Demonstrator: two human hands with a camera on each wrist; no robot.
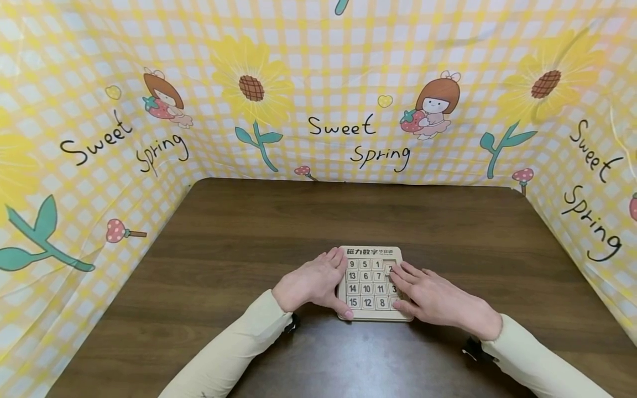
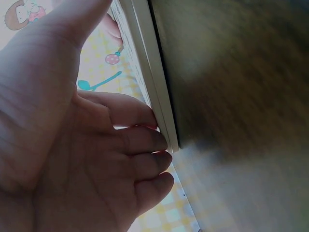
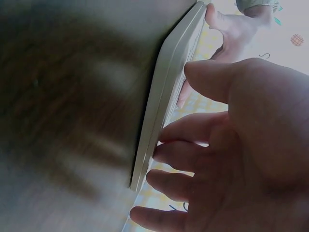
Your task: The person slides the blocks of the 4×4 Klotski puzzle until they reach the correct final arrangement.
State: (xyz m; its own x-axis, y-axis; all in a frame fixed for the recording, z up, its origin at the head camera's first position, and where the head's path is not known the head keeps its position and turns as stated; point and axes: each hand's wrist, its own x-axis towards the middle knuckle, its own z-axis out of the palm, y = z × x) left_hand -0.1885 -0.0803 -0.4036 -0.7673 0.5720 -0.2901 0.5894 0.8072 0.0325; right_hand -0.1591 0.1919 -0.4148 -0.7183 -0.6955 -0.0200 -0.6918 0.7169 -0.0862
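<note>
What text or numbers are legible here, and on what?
"Sweet Spring": backdrop cloth, repeated left and right.
"磁力数字": puzzle board header; smaller characters beside it too small to read.
"9 5 1 / 13 6 7 / 14 10 11 3 / 15 12 8": tiles; others hidden by right hand.

Left hand (image 1: 313, 283) flat, right hand (image 1: 432, 298) flat, fingers extended

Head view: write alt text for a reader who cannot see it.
Two hands work a wooden number sliding puzzle on a dark wood table: the left hand steadies its left edge, while the right hand rests its fingertips on the right-column tiles. A yellow checked "Sweet Spring" cloth surrounds the table.
</note>
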